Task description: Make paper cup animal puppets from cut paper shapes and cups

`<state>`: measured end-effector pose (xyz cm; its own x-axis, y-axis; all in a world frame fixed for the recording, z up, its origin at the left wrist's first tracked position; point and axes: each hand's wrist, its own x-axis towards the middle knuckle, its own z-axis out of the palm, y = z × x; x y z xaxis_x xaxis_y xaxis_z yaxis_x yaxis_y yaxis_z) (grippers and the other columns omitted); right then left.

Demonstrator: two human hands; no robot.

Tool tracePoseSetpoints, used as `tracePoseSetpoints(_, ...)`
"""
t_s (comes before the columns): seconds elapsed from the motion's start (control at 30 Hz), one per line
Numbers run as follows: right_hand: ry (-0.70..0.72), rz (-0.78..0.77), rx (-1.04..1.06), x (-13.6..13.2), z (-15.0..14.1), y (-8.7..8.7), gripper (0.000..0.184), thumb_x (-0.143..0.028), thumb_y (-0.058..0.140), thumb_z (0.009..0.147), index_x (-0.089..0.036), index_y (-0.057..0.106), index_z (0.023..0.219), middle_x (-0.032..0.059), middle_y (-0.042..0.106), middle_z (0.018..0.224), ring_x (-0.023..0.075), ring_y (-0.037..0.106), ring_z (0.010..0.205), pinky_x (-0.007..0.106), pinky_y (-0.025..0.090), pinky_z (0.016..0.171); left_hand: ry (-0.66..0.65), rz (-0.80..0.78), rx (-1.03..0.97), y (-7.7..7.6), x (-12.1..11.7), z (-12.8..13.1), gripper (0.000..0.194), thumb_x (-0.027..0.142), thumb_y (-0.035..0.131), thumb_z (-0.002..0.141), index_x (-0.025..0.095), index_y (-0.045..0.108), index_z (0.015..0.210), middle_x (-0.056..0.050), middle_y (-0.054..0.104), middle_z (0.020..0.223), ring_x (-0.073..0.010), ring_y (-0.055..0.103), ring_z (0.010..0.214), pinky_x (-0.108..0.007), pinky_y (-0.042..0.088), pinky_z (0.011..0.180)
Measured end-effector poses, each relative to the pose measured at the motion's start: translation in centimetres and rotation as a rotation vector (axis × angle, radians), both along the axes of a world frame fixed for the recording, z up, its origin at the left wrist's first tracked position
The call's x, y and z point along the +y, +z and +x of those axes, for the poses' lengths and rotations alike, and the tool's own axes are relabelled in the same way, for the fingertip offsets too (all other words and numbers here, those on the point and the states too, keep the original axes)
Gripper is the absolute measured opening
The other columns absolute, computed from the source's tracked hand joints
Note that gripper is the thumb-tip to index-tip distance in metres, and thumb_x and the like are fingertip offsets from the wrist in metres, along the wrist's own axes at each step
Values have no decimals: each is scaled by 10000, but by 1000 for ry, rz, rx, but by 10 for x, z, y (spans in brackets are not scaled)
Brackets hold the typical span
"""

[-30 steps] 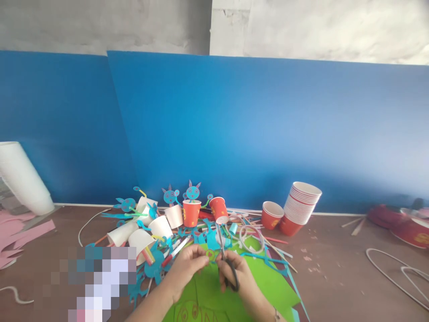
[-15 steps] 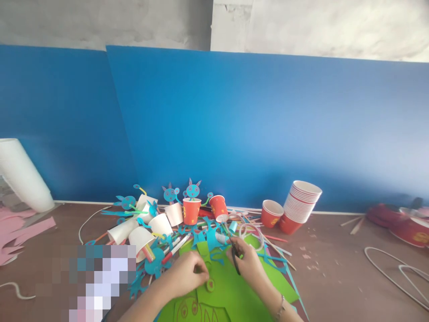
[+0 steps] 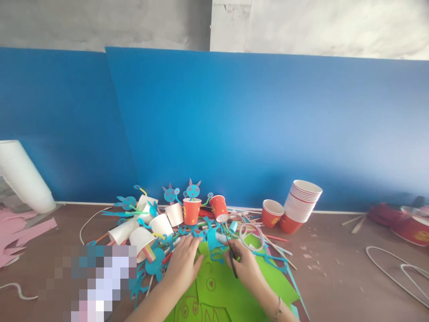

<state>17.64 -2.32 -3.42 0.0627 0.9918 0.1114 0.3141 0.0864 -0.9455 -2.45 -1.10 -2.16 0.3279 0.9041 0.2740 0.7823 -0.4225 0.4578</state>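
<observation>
My right hand [image 3: 247, 264] is closed round the handles of black-handled scissors [image 3: 232, 257], whose blades point away from me above the green paper. My left hand [image 3: 186, 260] lies with fingers stretched forward and thumb apart, at the left edge of the green paper [image 3: 241, 293]; its fingertips are beside a narrow green strip. Between my hands, a small circle with a heart drawn in it [image 3: 211, 284] lies on the green paper. Nearer to me, a drawn face with round eyes [image 3: 190, 309] shows on the green sheet. Blue paper scraps [image 3: 212, 235] lie just beyond the hands.
Red and white paper cups, some with blue paper figures [image 3: 193, 191], crowd the back of the table. A tall cup stack [image 3: 300, 208] and a single red cup [image 3: 271, 213] stand right of them. A tape roll [image 3: 252, 237] lies beyond my right hand. Pink paper [image 3: 25, 228] lies far left.
My left hand has moved away from the small heart circle, forward and left, and its curled fingers have stretched out. The circle now lies uncovered. My right hand still holds the scissors, almost in place.
</observation>
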Motion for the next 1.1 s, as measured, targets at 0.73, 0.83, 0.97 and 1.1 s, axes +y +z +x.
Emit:
tracePoseSetpoints(0.73, 114, -317, 526, -17, -19, 27, 322, -391, 711, 681, -183, 573, 886, -18, 614, 616, 121, 516, 541, 207, 280, 472, -200, 424, -96, 10, -9, 4, 204, 102, 449, 890, 211, 577, 775, -36, 566, 817, -207, 508, 827, -358, 355, 773)
tracePoseSetpoints(0.83, 90, -332, 563, -18, -21, 26, 342, -361, 718, 649, -183, 563, 897, -40, 581, 523, 96, 435, 463, 199, 249, 452, -271, 394, -107, 11, -15, 6, 220, 97, 429, 885, 224, 587, 801, -38, 571, 840, -214, 501, 850, -371, 357, 805)
tracePoseSetpoints(0.97, 60, -207, 492, -14, -20, 24, 359, -365, 763, 592, -190, 552, 823, -55, 550, 496, 80, 376, 426, 198, 255, 438, -241, 110, -412, 18, -18, 10, 269, 125, 472, 795, 213, 563, 1032, -67, 575, 957, -236, 516, 908, -360, 402, 804)
tracePoseSetpoints(1.1, 46, -23, 478, -13, -22, 22, 385, -361, 825, 563, -191, 581, 808, -53, 535, 567, 98, 446, 511, 210, 351, 498, -127, -374, -667, 24, -13, 18, 143, 316, 526, 804, 186, 581, 826, -16, 553, 754, -192, 512, 717, -293, 394, 653)
